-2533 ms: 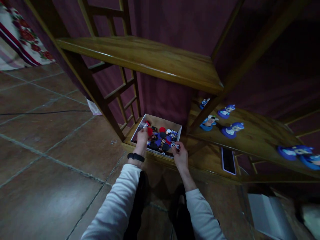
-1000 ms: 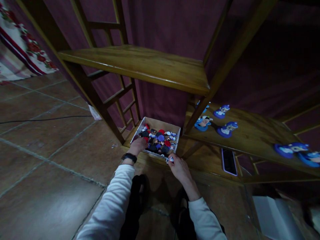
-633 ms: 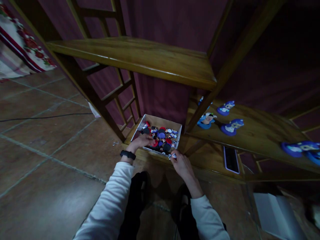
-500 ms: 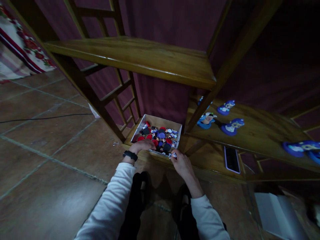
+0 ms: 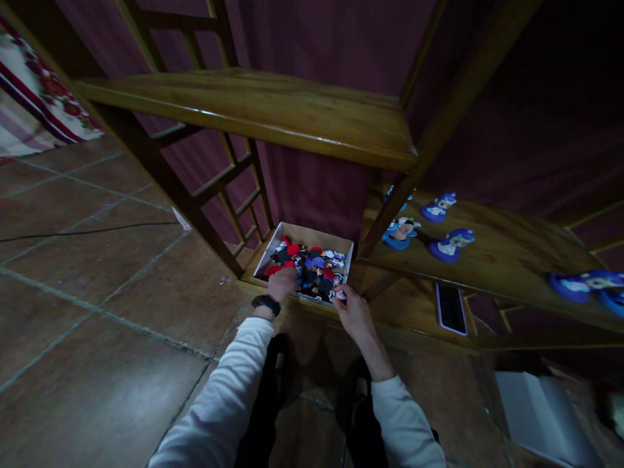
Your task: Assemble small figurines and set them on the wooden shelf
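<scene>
A shallow white-edged cardboard box [image 5: 351,255] on the low wooden shelf holds many small figurines [image 5: 316,262] with red, blue, black and white parts, jumbled together. My left hand [image 5: 283,283], with a dark band on the wrist, reaches over the box's front left edge among the figurines. Its fingertips point down and are hidden, so whether they grip one does not show. At the box's front right corner, my right hand [image 5: 355,313] pinches a small white figurine [image 5: 338,296] between thumb and fingers.
Blue-based figurines [image 5: 451,246] stand on the wooden shelf [image 5: 507,260] to the right. Below them lies a phone [image 5: 451,309]. An upper shelf board [image 5: 253,107] juts out above the box. A pale folded sheet or box [image 5: 541,409] lies on the floor at right.
My left hand has shifted slightly within the box, its wrist moving right. A red-based figurine at the back left lies differently. My right hand has moved slightly up, still pinching the figurine.
</scene>
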A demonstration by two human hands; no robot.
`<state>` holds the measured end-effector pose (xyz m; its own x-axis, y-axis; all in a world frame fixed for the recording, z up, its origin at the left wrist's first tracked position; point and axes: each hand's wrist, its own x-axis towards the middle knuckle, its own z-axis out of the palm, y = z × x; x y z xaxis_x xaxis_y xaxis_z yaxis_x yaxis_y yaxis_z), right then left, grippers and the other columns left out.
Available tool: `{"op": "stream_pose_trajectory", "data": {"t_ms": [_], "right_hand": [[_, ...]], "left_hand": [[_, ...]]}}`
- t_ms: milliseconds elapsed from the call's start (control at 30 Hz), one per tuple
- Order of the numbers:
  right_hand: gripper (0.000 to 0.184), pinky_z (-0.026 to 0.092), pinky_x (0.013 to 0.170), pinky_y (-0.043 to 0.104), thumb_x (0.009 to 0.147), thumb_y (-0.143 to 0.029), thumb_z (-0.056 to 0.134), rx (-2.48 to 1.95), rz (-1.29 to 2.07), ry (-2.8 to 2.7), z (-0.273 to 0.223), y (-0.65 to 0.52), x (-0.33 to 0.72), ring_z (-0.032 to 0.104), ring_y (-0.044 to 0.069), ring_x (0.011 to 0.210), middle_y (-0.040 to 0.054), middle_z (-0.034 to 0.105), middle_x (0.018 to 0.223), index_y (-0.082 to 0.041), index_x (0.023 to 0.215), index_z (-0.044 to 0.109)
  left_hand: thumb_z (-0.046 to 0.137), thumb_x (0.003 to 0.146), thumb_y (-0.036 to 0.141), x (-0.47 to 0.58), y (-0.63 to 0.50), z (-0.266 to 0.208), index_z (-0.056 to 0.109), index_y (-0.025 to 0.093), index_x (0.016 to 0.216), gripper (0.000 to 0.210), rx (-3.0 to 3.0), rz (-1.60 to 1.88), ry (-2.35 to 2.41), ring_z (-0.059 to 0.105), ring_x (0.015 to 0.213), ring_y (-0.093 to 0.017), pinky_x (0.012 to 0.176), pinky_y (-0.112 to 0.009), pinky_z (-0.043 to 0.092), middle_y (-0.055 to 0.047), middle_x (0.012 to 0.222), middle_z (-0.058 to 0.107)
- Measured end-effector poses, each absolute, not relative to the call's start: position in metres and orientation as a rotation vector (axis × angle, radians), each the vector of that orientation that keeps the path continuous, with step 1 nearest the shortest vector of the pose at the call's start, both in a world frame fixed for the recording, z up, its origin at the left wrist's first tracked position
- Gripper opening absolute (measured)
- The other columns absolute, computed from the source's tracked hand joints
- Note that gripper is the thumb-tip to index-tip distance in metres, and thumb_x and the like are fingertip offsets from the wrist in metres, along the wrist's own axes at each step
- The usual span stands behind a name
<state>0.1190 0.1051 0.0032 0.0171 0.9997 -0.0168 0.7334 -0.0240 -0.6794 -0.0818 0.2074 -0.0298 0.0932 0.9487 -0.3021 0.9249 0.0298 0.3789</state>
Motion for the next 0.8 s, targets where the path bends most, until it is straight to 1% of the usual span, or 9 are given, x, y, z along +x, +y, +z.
{"op": "stream_pose_trajectory", "data": {"t_ms": [33,100,233,300,400,533,633,733,800], "right_hand": [[0.020,0.041,0.066,0.023,0.078,-0.023,0.049,-1.778,0.731,-1.722,0.002,0.106,0.118,0.062,0.016,0.074,0.0007,0.067,0.084,-0.025,0.096,0.056],[0.020,0.042,0.066,0.023,0.076,-0.023,0.049,-1.723,0.763,-1.652,-0.001,0.109,0.117,0.062,0.016,0.073,0.0005,0.066,0.083,-0.025,0.095,0.057],[0.021,0.044,0.067,0.024,0.074,-0.024,0.050,-1.650,0.800,-1.566,-0.007,0.111,0.116,0.061,0.015,0.073,0.0006,0.066,0.084,-0.024,0.093,0.060],[0.022,0.045,0.066,0.025,0.074,-0.026,0.050,-1.632,0.836,-1.517,-0.010,0.114,0.116,0.061,0.015,0.071,0.0001,0.066,0.080,-0.023,0.092,0.061],[0.025,0.047,0.064,0.025,0.073,-0.030,0.050,-1.595,0.899,-1.418,-0.015,0.118,0.114,0.060,0.015,0.067,-0.0009,0.065,0.075,-0.022,0.094,0.061],[0.030,0.049,0.063,0.026,0.073,-0.036,0.051,-1.519,0.945,-1.278,-0.017,0.125,0.109,0.060,0.014,0.067,-0.0004,0.065,0.078,-0.022,0.098,0.059],[0.035,0.050,0.063,0.026,0.075,-0.039,0.050,-1.509,0.954,-1.236,-0.018,0.127,0.105,0.061,0.015,0.067,0.0011,0.065,0.081,-0.020,0.102,0.057],[0.036,0.050,0.065,0.027,0.075,-0.041,0.049,-1.527,0.916,-1.228,-0.019,0.128,0.105,0.061,0.015,0.070,0.0027,0.065,0.085,-0.018,0.103,0.056],[0.035,0.050,0.066,0.027,0.075,-0.040,0.049,-1.523,0.894,-1.229,-0.021,0.128,0.106,0.061,0.015,0.071,0.0032,0.065,0.086,-0.018,0.102,0.056]], "left_hand": [[0.064,0.062,0.019,-0.075,0.202,-0.030,0.063,0.016,0.096,0.034,1.949,-0.010,1.898,0.057,0.099,-0.027,0.081,-0.034,0.043,-0.013,0.101,0.064],[0.058,0.068,0.018,-0.065,0.194,-0.030,0.059,0.015,0.104,0.036,1.996,-0.091,1.979,0.057,0.100,-0.029,0.080,-0.038,0.043,-0.017,0.105,0.061],[0.053,0.072,0.015,-0.057,0.189,-0.023,0.055,0.016,0.107,0.035,1.988,-0.045,1.978,0.057,0.100,-0.026,0.080,-0.037,0.044,-0.015,0.104,0.061],[0.052,0.072,0.014,-0.059,0.189,-0.016,0.057,0.016,0.105,0.033,1.957,0.040,1.997,0.058,0.099,-0.026,0.081,-0.036,0.044,-0.014,0.101,0.062],[0.054,0.072,0.014,-0.059,0.192,-0.002,0.060,0.015,0.098,0.027,1.866,0.326,1.966,0.060,0.093,-0.023,0.079,-0.032,0.045,-0.011,0.094,0.064],[0.059,0.069,0.014,-0.048,0.187,0.012,0.064,0.015,0.084,0.015,1.384,0.655,1.541,0.061,0.069,-0.014,0.063,-0.023,0.048,-0.003,0.072,0.066],[0.063,0.065,0.014,-0.037,0.176,0.015,0.064,0.013,0.079,0.014,1.096,0.771,1.293,0.058,0.056,-0.010,0.055,-0.020,0.047,0.000,0.063,0.064],[0.068,0.060,0.014,-0.032,0.168,0.012,0.065,0.012,0.075,0.015,0.985,0.827,1.216,0.056,0.053,-0.009,0.053,-0.020,0.046,-0.001,0.062,0.064],[0.070,0.058,0.015,-0.031,0.164,0.011,0.066,0.012,0.077,0.019,0.939,0.842,1.204,0.057,0.055,-0.009,0.053,-0.019,0.046,-0.002,0.064,0.065]]}}
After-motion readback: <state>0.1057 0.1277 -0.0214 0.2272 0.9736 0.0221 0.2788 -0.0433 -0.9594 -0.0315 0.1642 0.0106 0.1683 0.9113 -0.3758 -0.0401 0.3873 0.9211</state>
